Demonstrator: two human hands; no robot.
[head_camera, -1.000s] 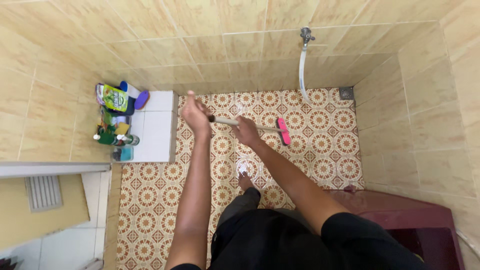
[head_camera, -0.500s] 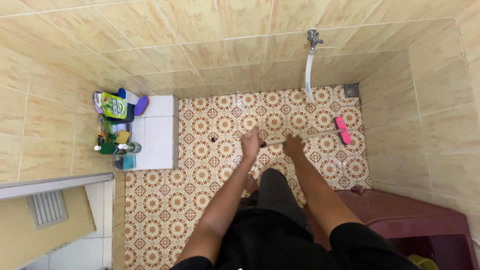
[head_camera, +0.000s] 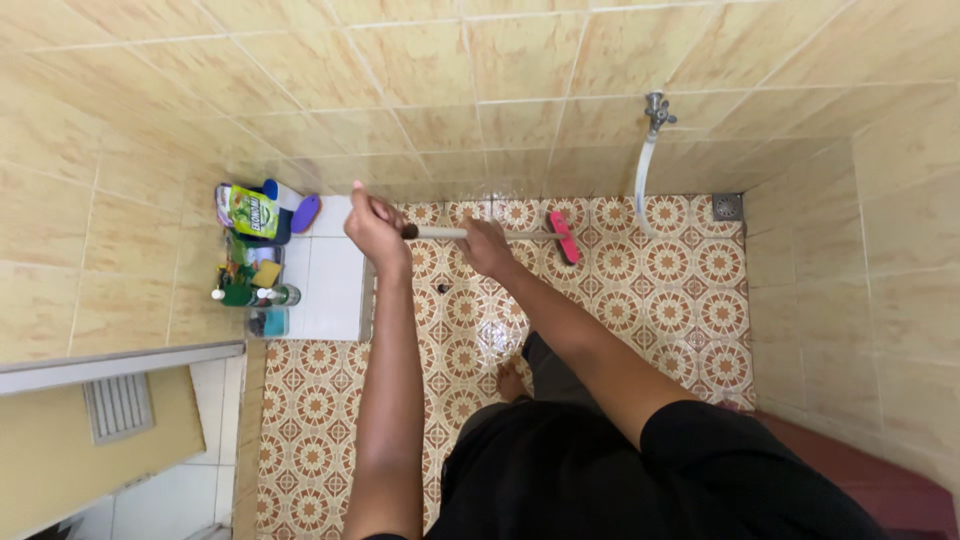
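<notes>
Seen from above, both hands grip the pale handle of a long floor brush (head_camera: 480, 234) that lies nearly level across the upper middle of the view. The left hand (head_camera: 376, 229) is clenched round the handle's dark end at about ten o'clock from the person's bare foot (head_camera: 511, 380), and the right hand (head_camera: 487, 246) is closed on the shaft just to the three o'clock side of it. The pink brush head (head_camera: 564, 237) sits on the patterned floor tiles (head_camera: 650, 290) close to the back wall, at about three o'clock from the right hand. A white hose (head_camera: 641, 185) hangs from a metal tap (head_camera: 656, 108) on the wall at one o'clock from the brush head, and a floor drain (head_camera: 727, 206) lies in the corner beyond it. At nine o'clock from the left hand, a raised white-tiled ledge (head_camera: 330, 275) carries a cluster of cleaning bottles and a green pouch (head_camera: 251, 212).
</notes>
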